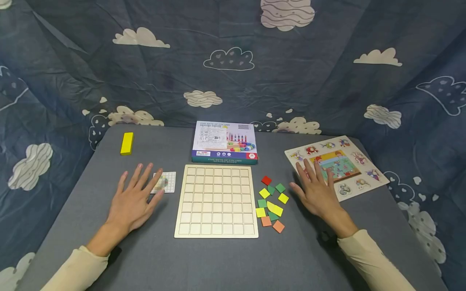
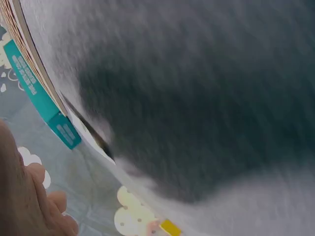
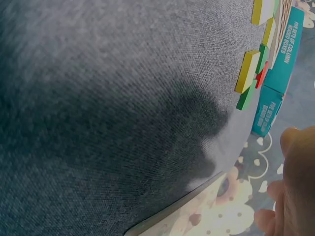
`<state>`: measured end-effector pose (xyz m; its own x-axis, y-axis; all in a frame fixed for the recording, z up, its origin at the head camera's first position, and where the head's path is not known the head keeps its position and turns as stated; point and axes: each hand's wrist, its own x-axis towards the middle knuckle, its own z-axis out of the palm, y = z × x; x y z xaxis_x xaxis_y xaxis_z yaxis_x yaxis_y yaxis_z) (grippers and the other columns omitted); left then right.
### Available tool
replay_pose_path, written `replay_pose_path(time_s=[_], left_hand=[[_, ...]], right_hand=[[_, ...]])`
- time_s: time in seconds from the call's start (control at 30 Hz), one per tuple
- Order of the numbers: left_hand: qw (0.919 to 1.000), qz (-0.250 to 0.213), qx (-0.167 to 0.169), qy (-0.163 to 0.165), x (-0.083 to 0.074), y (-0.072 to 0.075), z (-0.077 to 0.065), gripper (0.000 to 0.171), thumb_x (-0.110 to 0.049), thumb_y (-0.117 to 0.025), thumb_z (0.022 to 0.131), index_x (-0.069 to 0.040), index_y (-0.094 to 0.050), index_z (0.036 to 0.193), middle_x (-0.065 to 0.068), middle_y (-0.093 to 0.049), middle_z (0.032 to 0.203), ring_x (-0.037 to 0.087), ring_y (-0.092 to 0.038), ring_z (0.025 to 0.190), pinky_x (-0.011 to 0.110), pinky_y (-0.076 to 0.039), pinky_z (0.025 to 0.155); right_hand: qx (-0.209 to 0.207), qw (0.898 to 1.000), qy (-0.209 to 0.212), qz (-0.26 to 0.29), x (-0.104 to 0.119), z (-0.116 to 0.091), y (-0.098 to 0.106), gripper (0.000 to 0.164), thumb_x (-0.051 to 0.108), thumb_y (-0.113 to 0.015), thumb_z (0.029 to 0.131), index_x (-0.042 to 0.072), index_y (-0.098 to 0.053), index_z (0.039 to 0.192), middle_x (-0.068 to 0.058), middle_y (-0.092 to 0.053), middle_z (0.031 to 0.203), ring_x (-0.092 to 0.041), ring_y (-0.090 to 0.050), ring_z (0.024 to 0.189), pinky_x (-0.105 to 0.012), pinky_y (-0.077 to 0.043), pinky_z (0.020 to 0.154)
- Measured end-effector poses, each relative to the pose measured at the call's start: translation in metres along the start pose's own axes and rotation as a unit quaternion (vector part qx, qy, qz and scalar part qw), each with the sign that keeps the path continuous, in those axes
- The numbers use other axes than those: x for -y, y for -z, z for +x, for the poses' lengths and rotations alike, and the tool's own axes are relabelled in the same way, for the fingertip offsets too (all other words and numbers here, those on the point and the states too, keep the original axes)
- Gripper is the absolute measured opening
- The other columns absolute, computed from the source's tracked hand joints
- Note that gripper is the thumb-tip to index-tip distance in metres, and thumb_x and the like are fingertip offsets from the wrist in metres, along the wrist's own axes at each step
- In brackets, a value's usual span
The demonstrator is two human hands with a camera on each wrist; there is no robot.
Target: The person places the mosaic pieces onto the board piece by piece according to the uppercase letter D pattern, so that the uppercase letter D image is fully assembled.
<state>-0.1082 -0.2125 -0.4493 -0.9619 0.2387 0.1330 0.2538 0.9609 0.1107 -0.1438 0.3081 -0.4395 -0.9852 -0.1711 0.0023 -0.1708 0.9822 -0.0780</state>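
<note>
My left hand [image 1: 132,202] is spread palm down with its fingers straight, holding nothing. Its fingertips overlap a small printed grid card [image 1: 169,182] in the head view. My right hand [image 1: 317,194], also spread and holding nothing, overlaps the near left part of a wooden picture puzzle board [image 1: 371,190]. Between the hands lies a wooden grid board [image 1: 216,234] with bare square cells. Several loose coloured tiles, among them a red tile [image 1: 266,180], a yellow tile [image 1: 283,198] and an orange tile [image 1: 278,226], lie between that board and my right hand.
Behind the grid board lies a cardboard game box [image 1: 225,159] with a teal side. A yellow block [image 1: 127,144] sits at the far left of the grey table [image 1: 218,266]. A dark cloth [image 1: 233,85] with cloud prints hangs behind and around the table.
</note>
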Motion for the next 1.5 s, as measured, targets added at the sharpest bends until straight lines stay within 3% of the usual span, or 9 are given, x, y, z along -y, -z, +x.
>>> replay_pose_path(time_s=[0.2,0.43,0.53,0.73,1.0,1.2,1.33,1.5], left_hand=[[0.9993,-0.036,-0.004,-0.008,-0.012,-0.006,-0.001,0.066,-0.053,-0.038,0.104,-0.024,-0.023,0.161,0.011,-0.022,0.166,0.032,-0.012,0.155,0.056,-0.002,0.121],[0.9932,-0.112,0.024,-0.020,-0.028,-0.009,-0.007,0.061,-0.050,-0.034,0.107,-0.022,-0.026,0.160,0.012,-0.025,0.165,0.034,-0.018,0.154,0.059,-0.004,0.119],[0.9845,-0.169,0.035,-0.030,-0.034,-0.008,-0.008,0.058,-0.047,-0.033,0.108,-0.021,-0.029,0.159,0.011,-0.028,0.164,0.035,-0.021,0.153,0.061,-0.005,0.117],[0.9574,-0.281,0.058,-0.036,-0.045,-0.007,-0.009,0.052,-0.038,-0.035,0.109,-0.017,-0.035,0.157,0.012,-0.034,0.161,0.039,-0.025,0.150,0.065,-0.010,0.114],[0.9165,-0.392,0.075,-0.020,-0.049,-0.003,-0.005,0.058,-0.034,-0.051,0.105,-0.007,-0.036,0.155,0.018,-0.038,0.158,0.040,-0.035,0.145,0.061,-0.033,0.111],[0.9058,-0.412,0.100,-0.001,-0.045,-0.003,-0.004,0.066,-0.035,-0.066,0.097,-0.007,-0.042,0.152,0.017,-0.051,0.147,0.032,-0.056,0.120,0.046,-0.049,0.093],[0.9041,-0.409,0.125,0.001,-0.042,-0.005,-0.004,0.069,-0.034,-0.073,0.092,-0.007,-0.046,0.150,0.017,-0.053,0.141,0.024,-0.055,0.109,0.033,-0.050,0.085],[0.8964,-0.412,0.161,-0.022,-0.036,-0.004,0.000,0.078,-0.031,-0.081,0.085,-0.006,-0.044,0.150,0.017,-0.050,0.133,0.020,-0.052,0.104,0.029,-0.048,0.082]], right_hand=[[0.002,1.000,0.006,0.003,0.003,0.000,-0.001,0.073,0.054,-0.040,0.104,0.016,-0.016,0.162,-0.017,-0.009,0.167,-0.039,0.010,0.154,-0.068,0.006,0.115],[0.000,1.000,0.025,0.001,0.005,0.001,-0.002,0.068,0.050,-0.041,0.105,0.017,-0.022,0.161,-0.017,-0.014,0.166,-0.044,0.001,0.153,-0.066,0.005,0.116],[0.001,0.999,0.034,0.005,0.008,0.002,-0.001,0.067,0.049,-0.043,0.105,0.017,-0.025,0.160,-0.017,-0.016,0.166,-0.046,-0.004,0.152,-0.066,0.004,0.116],[0.011,0.999,0.038,0.004,0.012,0.004,-0.001,0.067,0.048,-0.044,0.104,0.015,-0.026,0.160,-0.016,-0.016,0.166,-0.045,-0.008,0.152,-0.066,0.002,0.116],[0.020,0.997,0.067,0.020,0.013,0.006,-0.003,0.062,0.045,-0.046,0.104,0.020,-0.030,0.159,-0.015,-0.021,0.165,-0.044,-0.011,0.151,-0.066,-0.002,0.116],[0.021,0.992,0.114,0.044,0.010,0.008,-0.007,0.054,0.040,-0.049,0.105,0.024,-0.039,0.156,-0.014,-0.030,0.162,-0.044,-0.019,0.149,-0.069,-0.011,0.112],[0.028,0.985,0.157,0.073,0.006,0.009,-0.009,0.051,0.033,-0.053,0.104,0.023,-0.044,0.153,-0.014,-0.037,0.159,-0.042,-0.028,0.146,-0.069,-0.020,0.110],[0.020,0.975,0.202,0.094,0.002,0.011,-0.011,0.049,0.023,-0.061,0.100,0.020,-0.052,0.148,-0.015,-0.049,0.149,-0.039,-0.043,0.138,-0.063,-0.033,0.109]])
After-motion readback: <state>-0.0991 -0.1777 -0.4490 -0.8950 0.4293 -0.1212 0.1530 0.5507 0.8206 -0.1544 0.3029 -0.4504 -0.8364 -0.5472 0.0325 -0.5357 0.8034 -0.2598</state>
